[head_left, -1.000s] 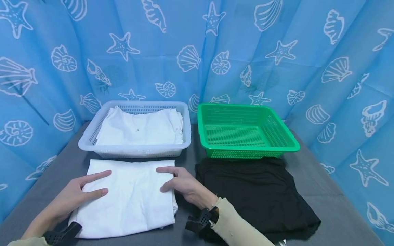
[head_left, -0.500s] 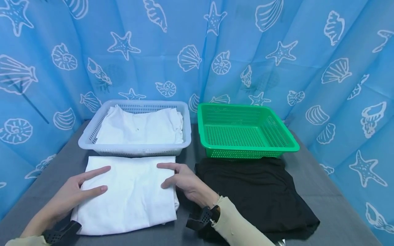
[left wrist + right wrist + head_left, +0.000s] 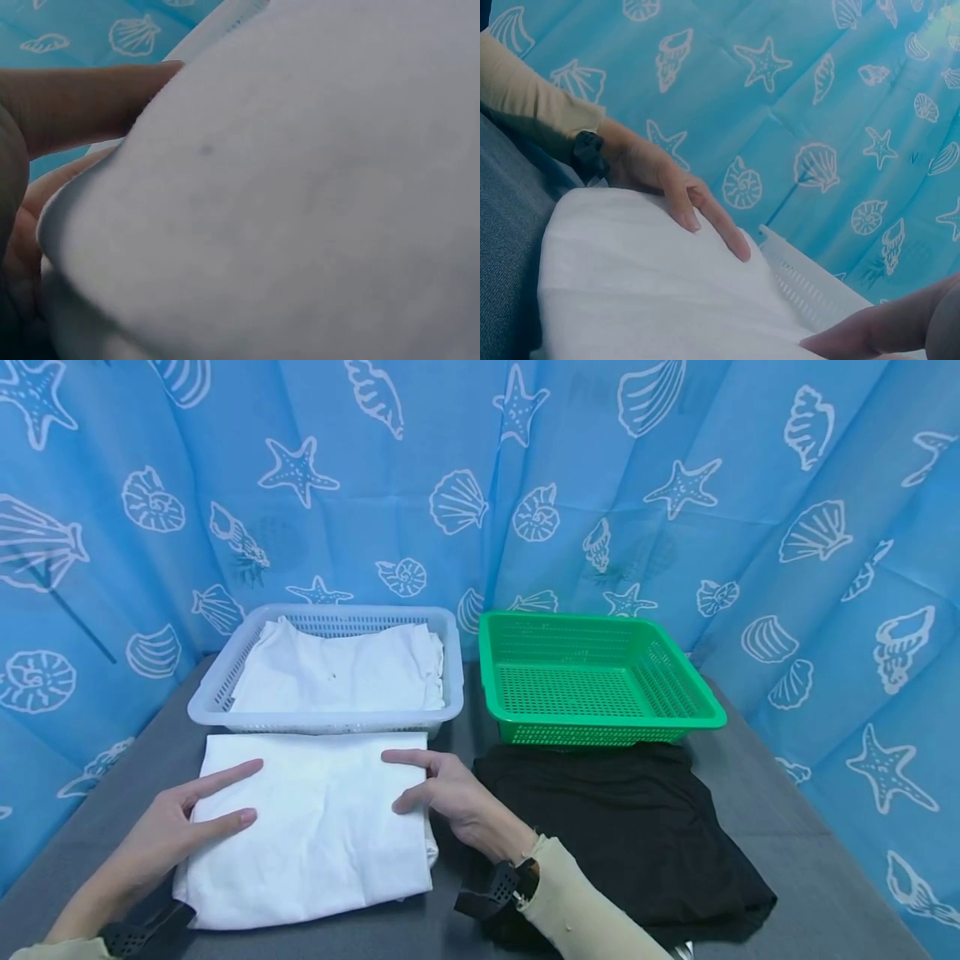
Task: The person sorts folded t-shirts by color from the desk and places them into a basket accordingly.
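A folded white cloth (image 3: 315, 835) lies between my two hands, right in front of the white basket (image 3: 330, 720). My left hand (image 3: 176, 818) grips its left side, thumb and index finger spread on top. In the left wrist view, other fingers (image 3: 26, 232) show at the underside of the cloth's edge. On the opposite side my right hand (image 3: 450, 797) holds the cloth likewise, index finger and thumb on top, its remaining fingers hidden. The cloth's far edge overlaps the basket's near wall in the head view. Inside that basket is another folded white cloth (image 3: 337, 668).
A green basket (image 3: 600, 722) stands to the right of the white one. Black cloth (image 3: 622, 843) lies in front of it, partly behind my right forearm. A dark grey cover (image 3: 795, 860) spreads over the table, and a blue seashell curtain (image 3: 562, 485) hangs behind.
Both hands have carried the folded white cloth slightly away from me, up toward the white basket. Its far edge now overlaps the basket's lower front. The grip looks the same.
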`<action>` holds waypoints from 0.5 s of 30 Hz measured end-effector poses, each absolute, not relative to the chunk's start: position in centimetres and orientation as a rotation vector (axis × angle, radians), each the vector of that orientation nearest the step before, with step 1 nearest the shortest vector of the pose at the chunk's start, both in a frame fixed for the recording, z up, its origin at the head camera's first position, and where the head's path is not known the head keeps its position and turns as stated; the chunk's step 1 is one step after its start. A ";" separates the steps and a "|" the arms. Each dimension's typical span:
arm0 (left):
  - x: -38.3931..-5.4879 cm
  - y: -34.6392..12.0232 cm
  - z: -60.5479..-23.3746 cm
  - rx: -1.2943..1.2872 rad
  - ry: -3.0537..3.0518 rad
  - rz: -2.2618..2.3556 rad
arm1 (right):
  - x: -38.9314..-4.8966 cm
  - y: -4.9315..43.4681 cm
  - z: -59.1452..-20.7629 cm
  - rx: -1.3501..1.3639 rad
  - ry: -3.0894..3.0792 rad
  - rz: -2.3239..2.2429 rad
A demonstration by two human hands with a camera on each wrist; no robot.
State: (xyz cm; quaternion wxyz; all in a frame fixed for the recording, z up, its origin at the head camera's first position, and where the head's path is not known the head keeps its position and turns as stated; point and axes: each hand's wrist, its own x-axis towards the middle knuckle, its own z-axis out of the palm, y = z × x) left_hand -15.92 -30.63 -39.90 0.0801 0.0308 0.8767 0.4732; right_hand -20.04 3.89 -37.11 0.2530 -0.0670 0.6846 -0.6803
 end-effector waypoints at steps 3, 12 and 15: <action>-15.8 -30.6 -39.8 0.091 2.629 1.415 | -20.1 3.9 -37.0 -0.187 1.851 -1.850; -15.7 -30.5 -39.5 0.083 2.632 1.417 | -20.3 4.3 -36.9 -0.195 1.828 -1.860; -15.7 -30.5 -39.4 0.086 2.639 1.419 | -20.2 4.3 -36.8 -0.205 1.842 -1.856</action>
